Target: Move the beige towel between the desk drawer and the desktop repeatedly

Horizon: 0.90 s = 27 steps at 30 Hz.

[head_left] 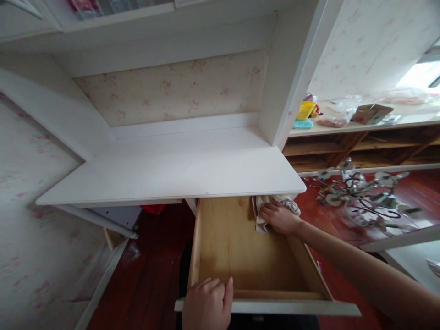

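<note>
An open wooden drawer (237,256) is pulled out from under a white desk top (172,169). My left hand (208,302) is curled over the drawer's white front edge, gripping it. Inside the drawer at its far right corner, my right hand (280,217) presses down on a crumpled beige cloth (261,206), fingers bent over it. Part of the cloth hangs over the drawer's right side wall. The drawer bottom is bare wood apart from the cloth.
A chandelier (364,197) with metal arms lies on the red wooden floor (147,270) to the right. A low shelf (360,142) beyond it carries a yellow container (305,110), a cardboard box (371,113) and bags. Floral wallpaper covers the walls.
</note>
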Each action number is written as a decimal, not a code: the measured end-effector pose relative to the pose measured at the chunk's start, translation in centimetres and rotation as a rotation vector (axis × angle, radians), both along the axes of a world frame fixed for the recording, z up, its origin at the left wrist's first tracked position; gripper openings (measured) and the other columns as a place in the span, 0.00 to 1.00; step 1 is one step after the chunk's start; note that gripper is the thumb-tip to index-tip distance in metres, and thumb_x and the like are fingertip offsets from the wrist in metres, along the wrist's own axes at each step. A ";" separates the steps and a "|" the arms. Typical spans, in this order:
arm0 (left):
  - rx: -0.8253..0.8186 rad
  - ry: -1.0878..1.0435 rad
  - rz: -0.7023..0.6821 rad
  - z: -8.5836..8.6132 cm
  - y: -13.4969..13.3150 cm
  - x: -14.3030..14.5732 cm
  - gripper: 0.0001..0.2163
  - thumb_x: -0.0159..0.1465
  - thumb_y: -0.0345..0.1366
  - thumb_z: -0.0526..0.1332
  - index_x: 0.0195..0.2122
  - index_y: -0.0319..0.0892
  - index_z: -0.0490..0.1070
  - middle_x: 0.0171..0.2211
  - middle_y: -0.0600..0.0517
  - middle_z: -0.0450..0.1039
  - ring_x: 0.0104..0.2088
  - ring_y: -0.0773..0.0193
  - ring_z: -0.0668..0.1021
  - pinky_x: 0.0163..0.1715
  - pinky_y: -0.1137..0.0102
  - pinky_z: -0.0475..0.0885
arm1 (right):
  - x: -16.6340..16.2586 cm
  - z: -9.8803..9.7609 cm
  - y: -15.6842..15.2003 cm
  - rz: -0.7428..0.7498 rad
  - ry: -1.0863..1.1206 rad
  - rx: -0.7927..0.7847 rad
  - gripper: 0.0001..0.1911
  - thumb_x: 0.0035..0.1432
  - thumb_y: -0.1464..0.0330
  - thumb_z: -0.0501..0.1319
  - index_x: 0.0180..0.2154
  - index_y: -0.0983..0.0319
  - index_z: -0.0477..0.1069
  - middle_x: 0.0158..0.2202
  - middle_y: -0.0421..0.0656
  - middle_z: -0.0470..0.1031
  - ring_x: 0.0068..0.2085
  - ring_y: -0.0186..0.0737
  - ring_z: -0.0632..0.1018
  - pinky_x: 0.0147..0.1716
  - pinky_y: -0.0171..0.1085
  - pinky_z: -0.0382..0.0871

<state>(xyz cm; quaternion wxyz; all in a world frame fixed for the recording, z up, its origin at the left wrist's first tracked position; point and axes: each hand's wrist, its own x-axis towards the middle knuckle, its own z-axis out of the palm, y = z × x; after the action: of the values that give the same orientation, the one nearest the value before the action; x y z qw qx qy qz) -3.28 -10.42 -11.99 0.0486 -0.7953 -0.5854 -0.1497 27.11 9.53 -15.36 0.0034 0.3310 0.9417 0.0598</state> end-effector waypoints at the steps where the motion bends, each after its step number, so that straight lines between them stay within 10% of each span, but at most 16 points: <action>1: 0.009 -0.008 -0.011 0.0 0.0 0.0 0.21 0.71 0.35 0.53 0.18 0.45 0.68 0.18 0.54 0.70 0.21 0.65 0.76 0.23 0.68 0.64 | -0.1 0.2 0.5 0.000 -0.010 -0.005 0.13 0.60 0.77 0.55 0.43 0.66 0.76 0.44 0.53 0.77 0.47 0.51 0.76 0.57 0.52 0.63; 11: 0.229 -0.147 -0.136 -0.7 -0.7 -1.0 0.16 0.67 0.29 0.56 0.21 0.44 0.66 0.19 0.55 0.67 0.22 0.65 0.71 0.27 0.67 0.64 | -0.9 0.1 0.3 -0.115 -0.074 -0.018 0.20 0.60 0.81 0.54 0.49 0.64 0.76 0.55 0.53 0.75 0.57 0.51 0.74 0.57 0.50 0.67; 15: 0.289 -0.303 -0.214 -0.7 -1.0 -3.0 0.12 0.70 0.34 0.54 0.32 0.46 0.74 0.27 0.54 0.76 0.32 0.64 0.77 0.47 0.62 0.68 | -0.4 0.9 -1.0 -0.229 0.006 -0.005 0.23 0.57 0.84 0.54 0.49 0.65 0.76 0.55 0.58 0.74 0.59 0.55 0.73 0.56 0.52 0.70; 20: 0.325 -0.118 -0.282 -0.1 -0.1 -6.2 0.21 0.61 0.59 0.62 0.44 0.50 0.78 0.44 0.50 0.79 0.48 0.56 0.77 0.69 0.53 0.49 | 0.6 4.0 -3.7 -0.329 0.116 -0.001 0.32 0.54 0.83 0.53 0.60 0.64 0.69 0.57 0.54 0.74 0.54 0.54 0.78 0.48 0.48 0.77; 27: 0.258 -0.201 -0.217 0.0 2.6 -6.3 0.21 0.57 0.55 0.69 0.48 0.51 0.76 0.48 0.49 0.76 0.52 0.54 0.75 0.68 0.49 0.54 | 3.7 10.5 -6.7 -0.667 0.648 0.039 0.27 0.62 0.69 0.54 0.63 0.59 0.64 0.56 0.50 0.75 0.53 0.54 0.78 0.50 0.48 0.75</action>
<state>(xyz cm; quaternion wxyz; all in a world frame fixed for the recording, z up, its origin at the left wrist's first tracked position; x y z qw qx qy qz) -9.62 -7.86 -12.02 0.0751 -0.8219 -0.4741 -0.3068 30.82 2.88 -4.90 -0.2782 0.6173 0.7352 -0.0334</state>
